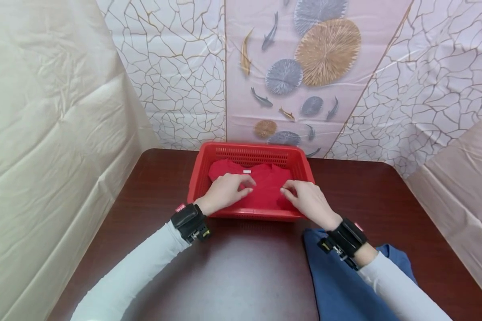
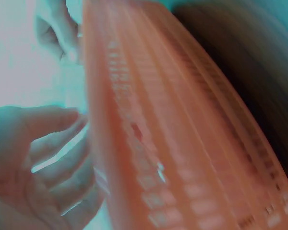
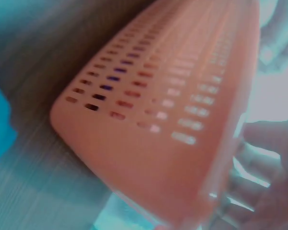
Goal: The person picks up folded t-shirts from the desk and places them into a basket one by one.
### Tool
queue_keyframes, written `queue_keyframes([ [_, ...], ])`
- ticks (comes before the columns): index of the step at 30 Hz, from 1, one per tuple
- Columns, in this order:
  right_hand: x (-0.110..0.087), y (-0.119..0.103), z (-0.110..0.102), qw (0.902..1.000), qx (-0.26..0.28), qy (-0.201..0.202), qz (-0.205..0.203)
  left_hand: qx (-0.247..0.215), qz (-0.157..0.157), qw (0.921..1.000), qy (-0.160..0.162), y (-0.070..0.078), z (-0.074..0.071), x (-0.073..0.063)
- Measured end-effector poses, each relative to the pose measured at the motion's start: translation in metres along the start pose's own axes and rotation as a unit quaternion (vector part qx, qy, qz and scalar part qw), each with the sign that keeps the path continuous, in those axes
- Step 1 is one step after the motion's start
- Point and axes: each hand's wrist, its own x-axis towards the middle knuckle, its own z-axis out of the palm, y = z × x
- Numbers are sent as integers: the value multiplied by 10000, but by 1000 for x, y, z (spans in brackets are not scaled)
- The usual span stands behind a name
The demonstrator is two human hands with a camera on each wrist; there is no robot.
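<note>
A red plastic basket [image 1: 253, 213] with slotted walls stands at the back of the table, and a red garment [image 1: 261, 183] with a small white label lies inside it. Over the basket's left part is my left hand [image 1: 226, 191], its fingers loosely bent and nothing between them. My right hand [image 1: 307, 198] hovers over the right part, also bent loosely and holding nothing. Both wrist views are blurred; in the left one the basket's wall [image 2: 158, 120] stands beside my fingers, and in the right one the wall [image 3: 149, 110] fills the middle.
A folded blue garment [image 1: 333, 281] lies at the front right of the dark wooden table [image 1: 225, 272], under my right forearm. Patterned cloth [image 1: 184, 76] hangs behind the table. Pale sheeting [image 1: 56, 133] hangs along the left side.
</note>
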Motion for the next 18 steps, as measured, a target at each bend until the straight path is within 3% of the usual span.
queue_keyframes([
  [5,-37,-11,-8,9961,-213,836,-188,-30,461,9970,614,38,9,-15],
  [10,-77,-14,-16,9885,-522,1389,-288,81,1119,9906,780,71,34,-28],
  [14,-105,-10,-22,9857,-640,1560,38,489,1631,9817,857,90,60,-33],
  [18,-130,1,-23,9837,-755,1573,437,837,1923,9734,922,101,85,-33],
])
